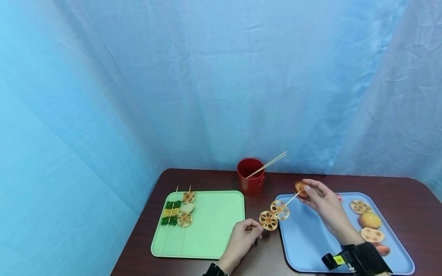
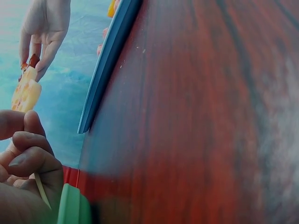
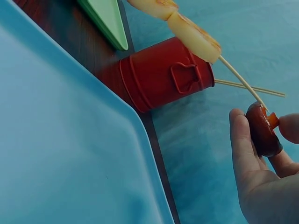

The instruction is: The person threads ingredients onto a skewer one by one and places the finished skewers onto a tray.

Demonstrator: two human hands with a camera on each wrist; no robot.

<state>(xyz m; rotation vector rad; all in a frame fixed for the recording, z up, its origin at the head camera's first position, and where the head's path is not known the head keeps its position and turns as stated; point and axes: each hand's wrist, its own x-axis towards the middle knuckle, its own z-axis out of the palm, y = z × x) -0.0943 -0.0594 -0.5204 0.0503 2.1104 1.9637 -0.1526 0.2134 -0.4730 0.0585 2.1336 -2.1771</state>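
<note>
My left hand (image 1: 243,237) grips a wooden skewer (image 2: 42,190), whose lower end shows below the curled fingers in the left wrist view. Two lotus root slices (image 1: 268,220) are threaded on it, their pale edges side by side. Between thumb and fingers, my right hand (image 1: 328,209) pinches a brown mushroom (image 3: 262,130) above the blue tray (image 1: 300,245). The skewer's tip meets the mushroom near its orange stem in the right wrist view; how deep it goes I cannot tell.
A green tray (image 1: 214,222) at left carries two loaded skewers, one with green and yellow pieces (image 1: 170,212). Behind stands a red bucket (image 1: 251,186) with bare skewers (image 1: 272,161) leaning out. On the blue tray's right side lie a lotus slice (image 1: 360,207), a round yellow piece (image 1: 369,220) and others.
</note>
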